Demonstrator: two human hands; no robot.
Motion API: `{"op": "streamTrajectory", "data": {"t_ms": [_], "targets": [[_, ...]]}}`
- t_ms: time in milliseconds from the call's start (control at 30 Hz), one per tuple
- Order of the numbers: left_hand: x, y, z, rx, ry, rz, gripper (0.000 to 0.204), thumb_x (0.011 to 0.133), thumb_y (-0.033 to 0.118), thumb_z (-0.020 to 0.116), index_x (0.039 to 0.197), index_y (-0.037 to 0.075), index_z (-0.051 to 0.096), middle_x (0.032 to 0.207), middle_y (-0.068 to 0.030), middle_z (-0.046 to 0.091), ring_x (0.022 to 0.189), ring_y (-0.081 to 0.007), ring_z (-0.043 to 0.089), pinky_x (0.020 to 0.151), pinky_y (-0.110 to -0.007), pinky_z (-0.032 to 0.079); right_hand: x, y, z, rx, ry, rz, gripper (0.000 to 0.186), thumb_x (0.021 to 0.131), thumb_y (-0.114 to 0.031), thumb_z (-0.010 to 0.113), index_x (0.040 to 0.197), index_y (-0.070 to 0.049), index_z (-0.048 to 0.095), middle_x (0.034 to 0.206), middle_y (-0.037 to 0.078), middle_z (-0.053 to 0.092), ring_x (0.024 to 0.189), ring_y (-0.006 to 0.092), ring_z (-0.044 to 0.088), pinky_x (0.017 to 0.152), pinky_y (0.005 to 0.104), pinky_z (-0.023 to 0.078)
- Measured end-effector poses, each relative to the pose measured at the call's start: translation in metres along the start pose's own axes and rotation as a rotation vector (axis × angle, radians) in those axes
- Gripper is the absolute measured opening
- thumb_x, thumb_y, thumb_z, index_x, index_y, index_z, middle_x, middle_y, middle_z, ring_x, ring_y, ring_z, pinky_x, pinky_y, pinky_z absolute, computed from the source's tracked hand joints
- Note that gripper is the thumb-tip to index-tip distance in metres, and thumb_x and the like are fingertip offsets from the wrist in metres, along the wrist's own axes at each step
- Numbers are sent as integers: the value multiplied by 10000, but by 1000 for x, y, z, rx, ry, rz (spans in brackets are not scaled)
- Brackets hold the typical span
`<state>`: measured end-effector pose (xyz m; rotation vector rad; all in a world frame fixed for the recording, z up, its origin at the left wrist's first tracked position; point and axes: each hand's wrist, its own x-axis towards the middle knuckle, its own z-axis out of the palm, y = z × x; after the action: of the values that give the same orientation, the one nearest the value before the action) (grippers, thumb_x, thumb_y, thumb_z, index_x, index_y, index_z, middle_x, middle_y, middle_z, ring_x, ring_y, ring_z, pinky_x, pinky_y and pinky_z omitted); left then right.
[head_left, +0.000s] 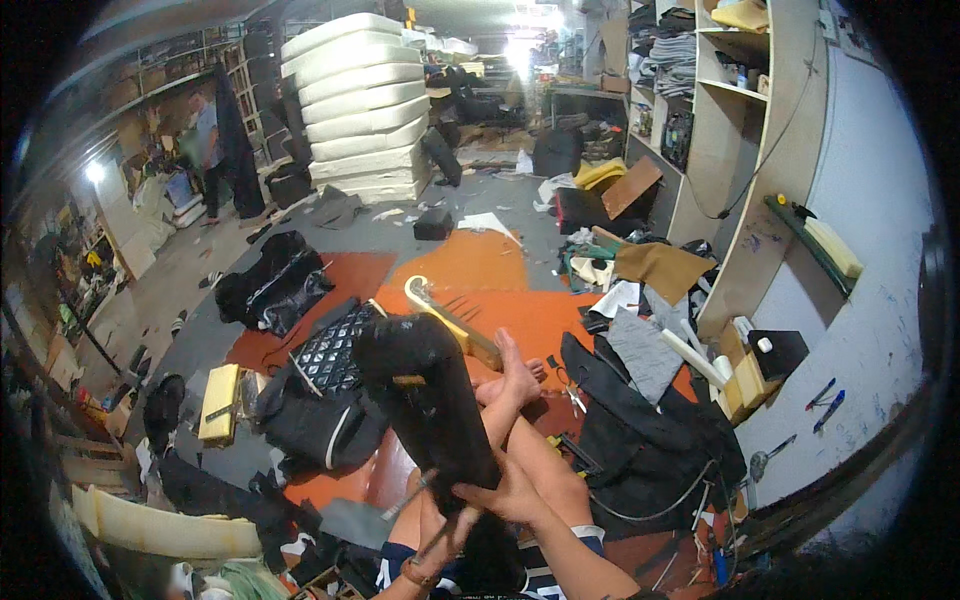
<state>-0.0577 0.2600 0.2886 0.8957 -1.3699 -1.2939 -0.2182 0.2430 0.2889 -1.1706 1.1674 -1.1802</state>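
Observation:
A long black padded seat (415,370) with a small tan label stands tilted up over my bare crossed legs. My right hand (508,497) is closed on its lower right side, the thumb pressed against the black cover. Lower down, my left hand (445,548) is closed at the seat's bottom edge. A slim tool with a metal shaft (408,496) shows beside the left fingers; whether they hold it, I cannot make out. The lowest part of the seat is dark and partly hidden by my hands.
Black quilted covers (335,350) and a yellow foam block (219,402) lie at left. Scissors (574,398), black fabric (640,430) and grey scraps lie at right, near a shelf unit (745,180). White foam slabs (360,110) are stacked behind. A person (205,150) stands far left.

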Motion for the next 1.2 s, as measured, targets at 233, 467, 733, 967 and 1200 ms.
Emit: {"op": "streamTrajectory", "data": {"t_ms": [233,467,733,967,1200], "targets": [[23,47,-129,465,-346,-154,426,980,151,713,1359,-22,627,1271,-104,677,1153,-196,643,988,-359,532,2,25,-16,71,-26,-51,754,829,-391,876,1427,-47,571,1333,134,684,1236,262,645,1075,402,499],[133,205,-91,492,-132,412,436,1100,356,550,1283,-15,689,1185,-127,713,1180,-206,648,1032,-350,485,-5,1,33,-161,-4,-107,662,835,-469,852,1309,-50,657,1148,156,757,1087,283,724,963,410,542],[206,102,-149,866,101,12,721,1104,572,365,1099,-9,793,832,-177,738,815,-290,673,800,-405,493,8,22,69,-391,125,161,709,814,-536,831,1328,-78,659,1145,209,752,1093,374,725,963,477,550],[247,39,-159,825,-9,-3,731,1129,523,245,1100,28,782,915,-238,723,899,-386,683,856,-440,503,30,38,67,-515,304,-20,708,833,-502,834,1319,-30,627,1193,253,692,1141,426,666,984,501,527],[262,40,-137,892,-102,-175,708,1140,498,266,1109,5,772,887,-173,684,859,-315,648,811,-417,491,134,-19,80,-678,285,-334,488,852,-421,841,1050,-28,631,1004,178,713,903,373,716,810,469,575]]}}
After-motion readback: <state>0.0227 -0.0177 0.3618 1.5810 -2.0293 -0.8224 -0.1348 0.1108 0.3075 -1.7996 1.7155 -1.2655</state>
